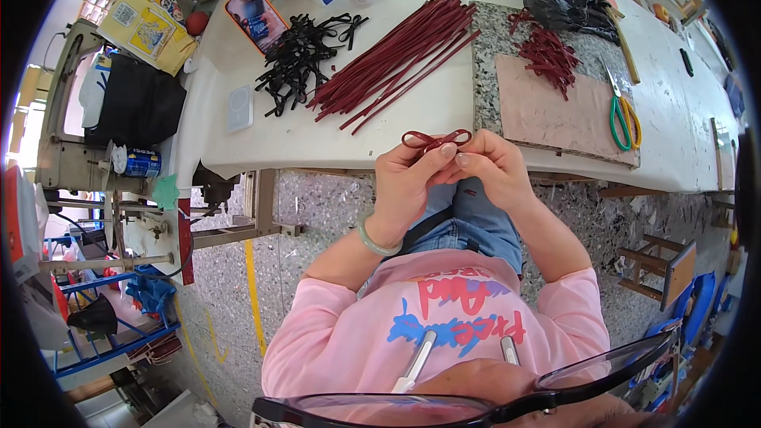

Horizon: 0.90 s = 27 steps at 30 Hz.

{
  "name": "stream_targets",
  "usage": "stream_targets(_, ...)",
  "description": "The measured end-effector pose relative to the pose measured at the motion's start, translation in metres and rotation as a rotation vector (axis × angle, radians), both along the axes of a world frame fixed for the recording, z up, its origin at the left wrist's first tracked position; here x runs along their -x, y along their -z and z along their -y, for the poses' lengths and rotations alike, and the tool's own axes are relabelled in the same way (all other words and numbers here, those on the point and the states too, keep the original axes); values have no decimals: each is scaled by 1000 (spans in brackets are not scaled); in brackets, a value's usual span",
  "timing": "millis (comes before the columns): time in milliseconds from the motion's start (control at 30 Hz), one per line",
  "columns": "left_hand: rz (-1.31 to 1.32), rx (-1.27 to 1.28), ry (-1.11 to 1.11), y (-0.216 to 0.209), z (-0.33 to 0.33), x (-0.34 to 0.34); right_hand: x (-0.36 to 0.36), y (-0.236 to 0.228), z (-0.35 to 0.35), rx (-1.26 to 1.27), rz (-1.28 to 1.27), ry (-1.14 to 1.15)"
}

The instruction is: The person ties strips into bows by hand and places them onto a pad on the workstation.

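Both my hands meet over the table's front edge around a dark red bow [434,141] with two loops. My left hand [412,176] pinches it between thumb and fingers; a pale green bangle circles that wrist. From the other side, my right hand [495,165] has thumb and forefinger pressed together at the bow's centre. Beyond them lies a bundle of long dark red strips [396,59]. To its left is a heap of black bows [305,55]. A pile of short dark red pieces [548,57] rests on the right, probably bows, though their shapes overlap.
Scissors [620,111] with green and yellow handles lie on a pinkish board [547,107] atop a speckled slab [487,40]. A black plastic bag [567,1] sits behind. A phone [255,20] leans at the back left, near a white square item [240,106]. A sewing machine [67,103] stands left.
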<state>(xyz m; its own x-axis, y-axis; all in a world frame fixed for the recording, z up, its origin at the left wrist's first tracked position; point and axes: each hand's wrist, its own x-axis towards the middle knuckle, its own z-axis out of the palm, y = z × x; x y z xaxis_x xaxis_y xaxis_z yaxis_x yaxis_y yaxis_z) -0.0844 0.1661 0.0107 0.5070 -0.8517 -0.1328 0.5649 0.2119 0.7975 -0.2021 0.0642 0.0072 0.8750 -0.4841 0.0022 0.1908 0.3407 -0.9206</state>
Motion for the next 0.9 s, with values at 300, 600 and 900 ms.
stream_targets(300,-37,57,-29,-6,4,6,4,1,-4,-2,37,78)
stream_targets(600,-39,67,-5,-6,4,1,13,-4,4,-43,-26,-10)
stream_targets(900,332,-141,265,-11,1,-21,13,-16,29,-19,-155,37)
